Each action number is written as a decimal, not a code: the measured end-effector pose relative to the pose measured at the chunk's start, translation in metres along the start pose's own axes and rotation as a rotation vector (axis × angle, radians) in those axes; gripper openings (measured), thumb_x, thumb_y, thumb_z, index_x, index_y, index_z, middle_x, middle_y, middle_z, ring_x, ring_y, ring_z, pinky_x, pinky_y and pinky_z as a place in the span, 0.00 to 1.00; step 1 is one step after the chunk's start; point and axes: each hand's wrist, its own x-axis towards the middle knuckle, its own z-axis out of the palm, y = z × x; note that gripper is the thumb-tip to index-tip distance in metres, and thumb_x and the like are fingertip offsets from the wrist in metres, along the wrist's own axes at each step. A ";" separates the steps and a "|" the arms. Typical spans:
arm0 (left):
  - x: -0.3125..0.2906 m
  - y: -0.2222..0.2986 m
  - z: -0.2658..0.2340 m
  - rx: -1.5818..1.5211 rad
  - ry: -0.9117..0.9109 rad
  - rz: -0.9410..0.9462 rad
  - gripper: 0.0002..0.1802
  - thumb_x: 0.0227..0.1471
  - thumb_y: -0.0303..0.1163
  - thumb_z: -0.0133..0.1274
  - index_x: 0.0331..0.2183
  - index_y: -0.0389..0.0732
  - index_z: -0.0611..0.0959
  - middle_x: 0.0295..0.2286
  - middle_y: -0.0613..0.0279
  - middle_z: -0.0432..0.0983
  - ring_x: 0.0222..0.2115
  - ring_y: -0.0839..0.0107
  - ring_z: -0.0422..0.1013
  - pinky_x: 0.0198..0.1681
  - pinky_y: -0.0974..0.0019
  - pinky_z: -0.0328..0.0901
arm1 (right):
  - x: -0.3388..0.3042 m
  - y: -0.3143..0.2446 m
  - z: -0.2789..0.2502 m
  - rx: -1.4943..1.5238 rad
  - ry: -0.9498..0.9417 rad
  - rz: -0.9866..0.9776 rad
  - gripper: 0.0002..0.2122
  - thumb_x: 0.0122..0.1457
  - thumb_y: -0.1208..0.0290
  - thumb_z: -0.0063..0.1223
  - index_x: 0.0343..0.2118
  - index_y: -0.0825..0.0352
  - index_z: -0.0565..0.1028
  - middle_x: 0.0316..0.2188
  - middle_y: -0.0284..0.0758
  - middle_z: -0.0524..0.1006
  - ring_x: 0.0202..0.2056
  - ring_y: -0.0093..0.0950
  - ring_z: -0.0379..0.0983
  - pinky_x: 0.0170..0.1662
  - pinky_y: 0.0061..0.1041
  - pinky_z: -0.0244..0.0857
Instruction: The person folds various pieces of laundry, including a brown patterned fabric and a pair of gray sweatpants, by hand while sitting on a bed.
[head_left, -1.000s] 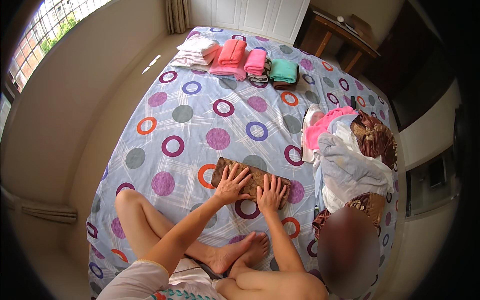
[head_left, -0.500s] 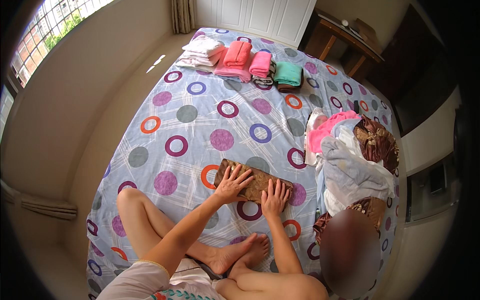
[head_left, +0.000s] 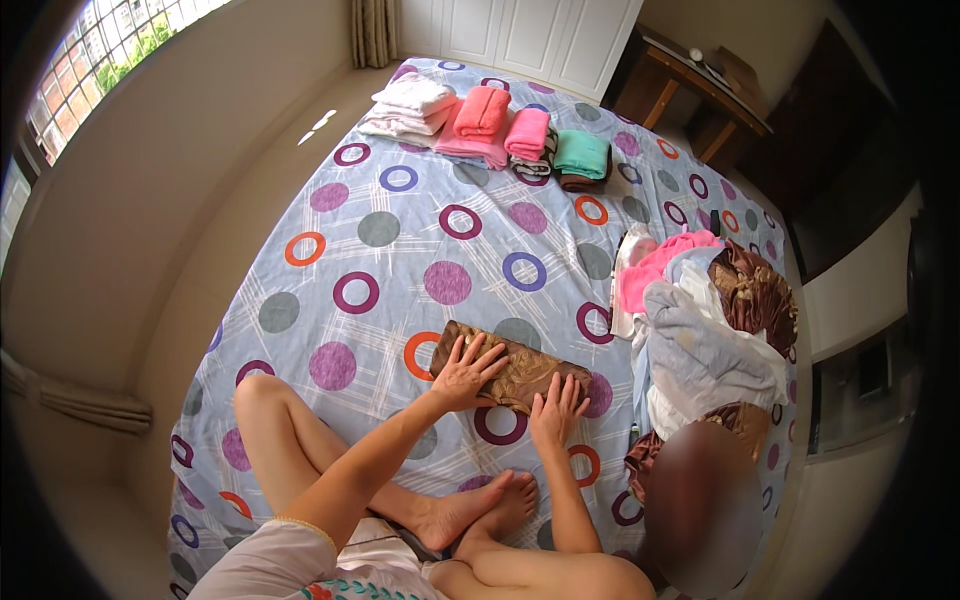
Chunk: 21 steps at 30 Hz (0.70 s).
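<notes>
Resting wide-spread left hand (head_left: 470, 378) on folded brown patterned cloth (head_left: 528, 376). Touching its right end with loosely spread right hand (head_left: 556, 414).

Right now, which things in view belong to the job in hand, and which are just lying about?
Part of it:
Left hand, spread on the folded brown cloth
Right hand, at that cloth's right end
Probably the folded piles and loose cloth heap

Seemingly not:
Small dark object beyond the heap
Wooden table
Curtain

Bright daylight from left window (head_left: 105, 72)
</notes>
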 end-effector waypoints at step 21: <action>0.001 0.000 0.001 -0.060 0.036 -0.005 0.47 0.32 0.49 0.56 0.52 0.39 0.59 0.56 0.56 0.41 0.57 0.52 0.38 0.56 0.44 0.36 | 0.014 -0.045 0.022 0.094 -0.083 -0.359 0.28 0.52 0.54 0.41 0.55 0.60 0.55 0.55 0.38 0.54 0.57 0.36 0.44 0.57 0.48 0.27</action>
